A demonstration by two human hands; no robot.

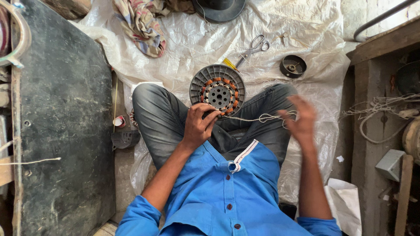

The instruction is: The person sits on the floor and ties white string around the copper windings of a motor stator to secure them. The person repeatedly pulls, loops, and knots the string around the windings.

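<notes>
I sit cross-legged on a white plastic sheet. A round grey fan stator with copper windings rests between my knees. My left hand grips its near rim with curled fingers. My right hand, blurred, is raised to the right and holds a white string that runs from the stator's edge in a loop.
Scissors and a yellow-handled tool lie on the sheet beyond the stator, a small black round cup to the right. A crumpled cloth lies far left. A dark board stands at left, a wooden bench at right.
</notes>
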